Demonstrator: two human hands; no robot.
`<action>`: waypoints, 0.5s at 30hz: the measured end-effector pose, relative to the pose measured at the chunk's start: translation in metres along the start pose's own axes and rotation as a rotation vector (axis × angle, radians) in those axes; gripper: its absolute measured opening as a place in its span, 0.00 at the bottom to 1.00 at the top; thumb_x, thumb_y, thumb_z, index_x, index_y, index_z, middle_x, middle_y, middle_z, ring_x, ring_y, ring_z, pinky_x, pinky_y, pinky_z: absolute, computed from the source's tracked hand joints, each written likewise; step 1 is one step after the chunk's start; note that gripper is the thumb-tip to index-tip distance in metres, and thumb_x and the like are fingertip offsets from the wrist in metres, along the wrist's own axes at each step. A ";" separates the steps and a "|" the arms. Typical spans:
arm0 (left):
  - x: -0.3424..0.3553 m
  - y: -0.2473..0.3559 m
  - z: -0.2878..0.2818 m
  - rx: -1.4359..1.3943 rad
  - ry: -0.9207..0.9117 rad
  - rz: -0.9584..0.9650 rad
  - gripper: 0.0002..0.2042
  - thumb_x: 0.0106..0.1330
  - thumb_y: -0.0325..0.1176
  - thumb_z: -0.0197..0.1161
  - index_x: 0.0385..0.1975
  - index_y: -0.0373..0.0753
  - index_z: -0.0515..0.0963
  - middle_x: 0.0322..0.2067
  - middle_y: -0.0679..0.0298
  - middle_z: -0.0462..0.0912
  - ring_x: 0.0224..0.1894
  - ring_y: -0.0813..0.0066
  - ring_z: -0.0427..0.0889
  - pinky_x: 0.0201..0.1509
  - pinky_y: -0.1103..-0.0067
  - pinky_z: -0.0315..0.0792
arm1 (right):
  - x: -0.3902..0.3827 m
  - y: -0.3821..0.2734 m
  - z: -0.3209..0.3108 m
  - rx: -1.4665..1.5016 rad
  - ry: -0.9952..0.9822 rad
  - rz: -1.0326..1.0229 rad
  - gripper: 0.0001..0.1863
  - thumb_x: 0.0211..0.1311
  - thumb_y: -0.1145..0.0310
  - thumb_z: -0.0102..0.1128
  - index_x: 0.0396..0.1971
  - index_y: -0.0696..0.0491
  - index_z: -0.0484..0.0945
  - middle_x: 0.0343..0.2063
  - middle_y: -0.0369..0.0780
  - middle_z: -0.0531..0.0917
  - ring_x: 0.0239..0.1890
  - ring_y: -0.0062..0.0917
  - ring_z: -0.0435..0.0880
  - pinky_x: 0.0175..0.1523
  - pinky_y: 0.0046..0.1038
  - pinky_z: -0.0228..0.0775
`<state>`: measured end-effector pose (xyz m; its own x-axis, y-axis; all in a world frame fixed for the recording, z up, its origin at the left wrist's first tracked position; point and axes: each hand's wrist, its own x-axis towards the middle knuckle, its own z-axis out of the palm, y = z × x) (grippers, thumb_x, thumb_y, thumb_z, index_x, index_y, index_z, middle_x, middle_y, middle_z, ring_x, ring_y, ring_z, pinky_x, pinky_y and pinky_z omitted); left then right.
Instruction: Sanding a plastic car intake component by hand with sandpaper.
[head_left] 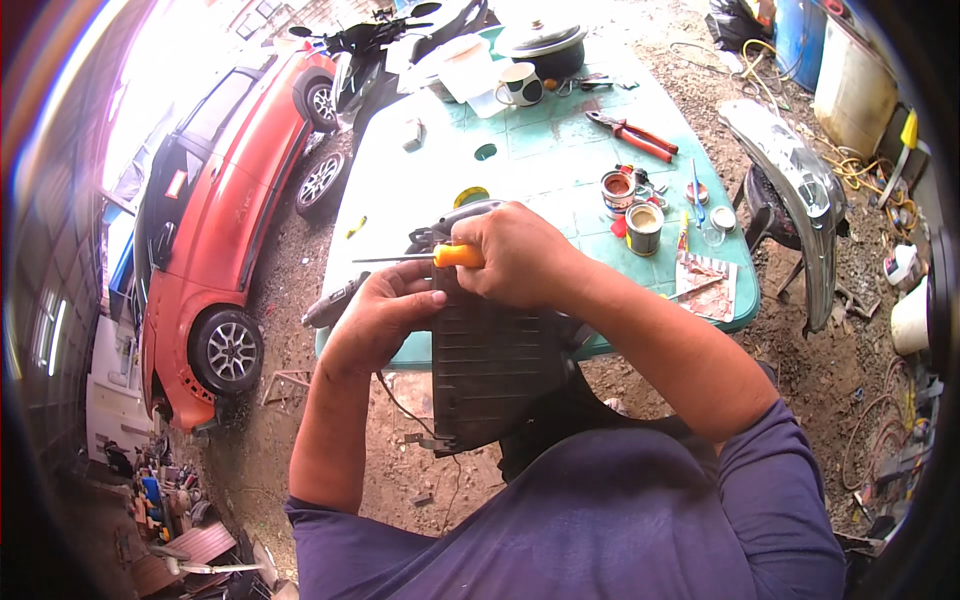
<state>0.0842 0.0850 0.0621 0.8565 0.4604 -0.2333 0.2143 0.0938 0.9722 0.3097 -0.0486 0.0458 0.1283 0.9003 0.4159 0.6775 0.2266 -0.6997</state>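
My right hand (505, 250) grips the orange handle of a screwdriver (457, 255), whose shaft points left across the top of a black ribbed plastic part (495, 370). Just left of it, my left hand (390, 305) is closed on that part's upper left edge, thumb near the screwdriver. The part rests over my lap at the table's near edge, with a thin dark wire hanging from its left side. A grey-and-black tool or component (330, 300), too hidden to identify, lies behind my left hand.
The turquoise table (380, 180) holds red-handled pliers (640, 140), paint cans (643, 228), a brush, a mug (520, 85) and pots. A red car (220, 230) and motorbike stand left. A vehicle lamp (790, 175) stands right, among barrels and hoses.
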 end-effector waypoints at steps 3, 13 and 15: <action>-0.001 -0.003 0.003 -0.018 0.015 0.000 0.28 0.75 0.30 0.77 0.71 0.24 0.78 0.54 0.57 0.92 0.51 0.72 0.93 0.62 0.71 0.87 | -0.003 0.003 0.001 0.029 0.013 -0.013 0.12 0.60 0.65 0.73 0.39 0.56 0.93 0.34 0.55 0.92 0.41 0.53 0.94 0.51 0.48 0.86; -0.005 -0.001 0.007 -0.012 0.009 -0.004 0.29 0.75 0.31 0.77 0.71 0.23 0.78 0.55 0.56 0.92 0.53 0.71 0.93 0.64 0.70 0.87 | -0.006 0.007 0.006 0.153 0.050 0.022 0.12 0.61 0.67 0.72 0.40 0.56 0.94 0.34 0.55 0.92 0.41 0.53 0.93 0.52 0.46 0.86; -0.005 0.001 0.010 -0.008 0.009 -0.002 0.28 0.75 0.31 0.77 0.71 0.23 0.78 0.56 0.56 0.92 0.53 0.71 0.93 0.65 0.71 0.86 | -0.006 0.008 0.010 0.132 0.053 -0.004 0.12 0.60 0.66 0.72 0.40 0.56 0.94 0.33 0.54 0.92 0.40 0.52 0.93 0.52 0.46 0.86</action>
<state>0.0846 0.0736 0.0645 0.8516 0.4685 -0.2351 0.2121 0.1022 0.9719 0.3077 -0.0485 0.0318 0.1658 0.8792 0.4467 0.5776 0.2806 -0.7666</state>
